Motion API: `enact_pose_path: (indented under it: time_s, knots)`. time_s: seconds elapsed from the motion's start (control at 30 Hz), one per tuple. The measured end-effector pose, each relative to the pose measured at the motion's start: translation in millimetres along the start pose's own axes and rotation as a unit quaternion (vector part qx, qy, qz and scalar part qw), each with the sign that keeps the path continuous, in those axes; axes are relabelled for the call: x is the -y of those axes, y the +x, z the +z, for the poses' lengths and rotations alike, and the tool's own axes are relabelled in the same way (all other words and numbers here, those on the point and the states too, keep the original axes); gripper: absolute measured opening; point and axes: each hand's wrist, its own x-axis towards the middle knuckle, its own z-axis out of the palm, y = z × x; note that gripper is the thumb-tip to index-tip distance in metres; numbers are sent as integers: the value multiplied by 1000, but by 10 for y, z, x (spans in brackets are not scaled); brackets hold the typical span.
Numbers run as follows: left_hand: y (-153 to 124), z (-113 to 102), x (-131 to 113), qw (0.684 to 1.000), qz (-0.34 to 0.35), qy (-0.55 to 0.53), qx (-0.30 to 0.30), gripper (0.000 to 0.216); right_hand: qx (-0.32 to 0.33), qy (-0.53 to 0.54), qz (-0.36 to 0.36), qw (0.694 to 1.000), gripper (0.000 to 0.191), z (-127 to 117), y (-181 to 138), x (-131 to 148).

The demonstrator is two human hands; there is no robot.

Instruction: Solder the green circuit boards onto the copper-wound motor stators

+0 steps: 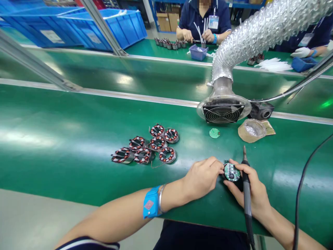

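Board [232, 172] over tabletop [78, 139]: my left hand [203, 176] pinches its left side, right hand [253, 191] holds it plus iron [246, 189]. If grip slackens, iron could swing, tip [244, 149] burning me.

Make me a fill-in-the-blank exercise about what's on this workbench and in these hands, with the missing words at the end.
1. The soldering iron lies across the person's ____ grip.
2. The held circuit board is mostly coloured ____.
3. Grouped on the workbench, the wire-wound rings number ____.
4. The broad wristband is coloured ____.

Missing words: right; green; seven; blue.
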Motion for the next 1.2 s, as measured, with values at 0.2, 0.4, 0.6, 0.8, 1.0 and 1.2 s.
enact_pose_path:
  time_s: [0.2, 0.4, 0.6, 0.8, 1.0, 1.2]
  knots:
    - [121, -118, -2, 834, -333, -398, 189, 28, 1, 17, 8, 1000, 44, 14, -39, -30]
    - [196, -102, 28, 739, -396, -492, 236, 28, -10, 15, -14, 1000, 43, 20, -33, -32]
    - [244, -108, 73, 702, -436, -491, 276, 29, -6, 20, -15, 1000, 43, 15, -48, -37]
    - [281, -128, 125, 677, -429, -486, 348, 26, -12, 10, -40, 999, 45, 22, -47, -43]
    - [299, -113, 11, 693, -458, -487, 271, 20, -15, -2, -58, 998, 44, -3, -35, -44]
    - [179, -132, -118, 900, -289, -240, 223, 13, 6, -2, -32, 999, 41, -14, -13, -32]
